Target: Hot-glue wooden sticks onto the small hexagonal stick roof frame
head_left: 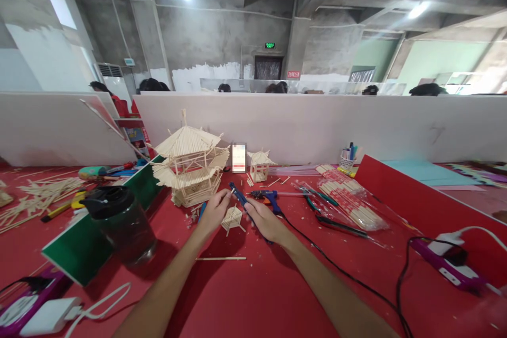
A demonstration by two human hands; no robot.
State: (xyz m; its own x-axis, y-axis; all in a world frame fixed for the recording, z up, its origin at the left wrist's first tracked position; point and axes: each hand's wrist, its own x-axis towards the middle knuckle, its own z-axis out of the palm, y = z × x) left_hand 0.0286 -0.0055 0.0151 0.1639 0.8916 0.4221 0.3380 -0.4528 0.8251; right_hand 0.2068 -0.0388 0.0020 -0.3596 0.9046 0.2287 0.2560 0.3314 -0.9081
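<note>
My right hand (264, 216) is closed around the handles of a blue hand cutter (240, 197), its jaws pointing up and to the left. Beside the jaws my left hand (217, 207) is pinched, apparently on the end of a short pale wooden stick; the fingers hide most of it. Just below lies a small stick frame like a little roof (232, 217). A single stick (222, 259) lies nearer to me. Behind my left hand stands a two-tiered stick pavilion (189, 163), with a smaller stick pavilion (260, 165) farther right.
A blue glue gun (269, 198) lies by my right hand, its black cord running right. Bagged sticks (348, 200) and pliers (340, 226) are farther right. A dark bottle (122, 227) and green divider (75, 253) stand left. A white partition (317, 127) closes the back.
</note>
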